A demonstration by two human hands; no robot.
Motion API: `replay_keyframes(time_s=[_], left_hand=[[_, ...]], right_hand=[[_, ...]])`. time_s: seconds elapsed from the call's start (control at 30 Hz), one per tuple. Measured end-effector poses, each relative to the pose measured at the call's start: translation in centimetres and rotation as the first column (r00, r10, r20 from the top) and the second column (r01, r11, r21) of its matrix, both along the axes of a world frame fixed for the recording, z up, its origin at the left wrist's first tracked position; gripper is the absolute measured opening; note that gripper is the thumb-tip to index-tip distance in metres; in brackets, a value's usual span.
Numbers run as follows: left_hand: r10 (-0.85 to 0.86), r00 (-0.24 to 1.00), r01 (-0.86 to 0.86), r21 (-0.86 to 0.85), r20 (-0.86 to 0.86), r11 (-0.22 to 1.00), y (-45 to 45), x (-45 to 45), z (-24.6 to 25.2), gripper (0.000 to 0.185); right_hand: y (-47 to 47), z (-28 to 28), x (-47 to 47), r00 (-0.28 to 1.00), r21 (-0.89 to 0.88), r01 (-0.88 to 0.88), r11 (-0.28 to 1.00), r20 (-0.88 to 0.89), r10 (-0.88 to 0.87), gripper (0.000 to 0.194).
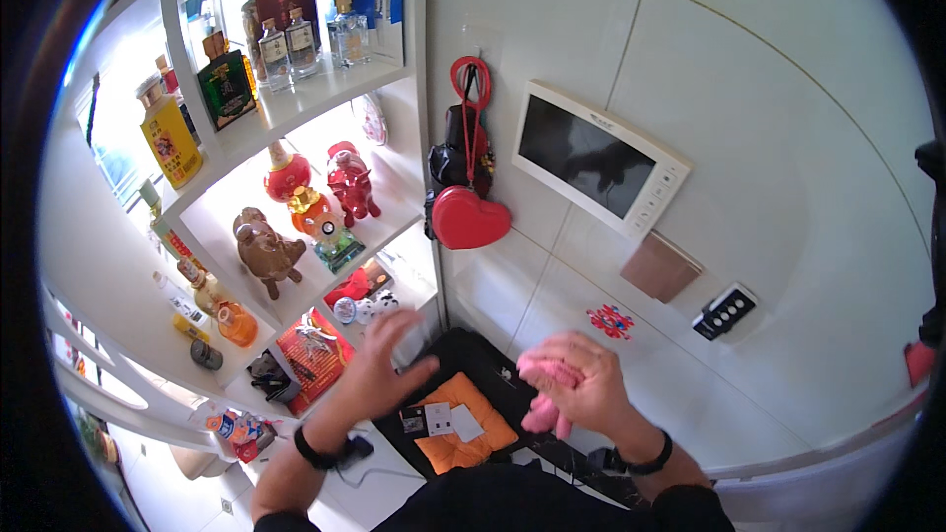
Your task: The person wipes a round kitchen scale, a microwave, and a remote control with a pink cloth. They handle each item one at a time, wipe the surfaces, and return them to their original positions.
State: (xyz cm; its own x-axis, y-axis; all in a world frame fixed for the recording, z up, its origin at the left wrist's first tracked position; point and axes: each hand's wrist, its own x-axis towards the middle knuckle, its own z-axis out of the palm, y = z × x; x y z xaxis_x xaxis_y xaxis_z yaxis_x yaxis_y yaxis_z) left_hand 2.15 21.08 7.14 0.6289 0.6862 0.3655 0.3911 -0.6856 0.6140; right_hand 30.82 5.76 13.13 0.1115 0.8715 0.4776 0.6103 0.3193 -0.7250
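Crumpled pink cloth-like material (543,415) hangs from my right hand (584,377), whose fingers are closed around it. What exactly it is cannot be made out, since the hand covers much of it. My left hand (378,369) is raised and holds nothing; its fingers are spread and slightly blurred. It appears in front of the lower part of a white display shelf (295,114), nearest to a red printed sheet (316,355) and a small black-and-white figurine (384,301). Below and between both hands lies an orange cushion (484,451) with papers (467,423) on it.
Glass bottles (277,55), a brown animal figurine (267,251) and a red one (351,181) crowd the shelf. On the tiled wall are a white-framed screen panel (587,155), a hanging red heart-shaped bag (471,218), a brown switch cover (660,266) and a small remote (724,312).
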Motion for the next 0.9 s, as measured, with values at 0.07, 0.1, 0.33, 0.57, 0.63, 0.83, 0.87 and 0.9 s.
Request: replay_keyframes(time_s=[0.07,0.1,0.33,0.57,0.63,0.83,0.87,0.9], left_hand=[[-0.018,0.999,0.011,-0.205,-0.032,0.979,-3.6,-1.2,-4.1,0.060],[0.011,0.993,-0.045,-0.292,-0.117,0.955,-4.6,-2.0,-6.2,0.057],[0.127,0.972,-0.205,-0.449,-0.198,0.870,-7.6,-10.0,-19.8,0.047],[0.243,0.916,-0.372,-0.445,-0.320,0.815,-10.4,-18.4,-29.0,0.050],[0.252,0.888,-0.418,-0.443,-0.385,0.793,-11.3,-20.5,-30.8,0.050],[0.250,0.867,-0.469,-0.535,-0.431,0.703,-11.5,-23.8,-34.0,0.062],[0.249,0.870,-0.468,-0.555,-0.425,0.688,-11.5,-23.7,-34.3,0.062],[0.247,0.874,-0.466,-0.575,-0.419,0.673,-11.5,-23.5,-34.4,0.062]], right_hand=[[0.8,2.8,0.3,0.984,0.168,0.030,0.985,0.171,-0.059,0.022],[1.3,4.4,0.6,0.954,0.276,0.030,0.961,0.279,-0.110,0.024],[7.1,15.6,3.8,0.610,0.751,0.114,0.650,0.463,-0.642,0.044],[8.1,15.2,6.3,0.227,0.673,0.232,0.702,0.664,-0.712,0.052],[8.0,14.8,6.6,0.351,0.669,0.230,0.706,0.620,-0.702,0.047],[10.6,15.4,6.6,0.302,0.631,0.208,0.748,0.686,-0.662,0.042],[11.1,15.5,6.4,0.318,0.634,0.192,0.749,0.682,-0.659,0.041],[11.7,15.5,6.3,0.333,0.635,0.180,0.752,0.680,-0.654,0.039]])
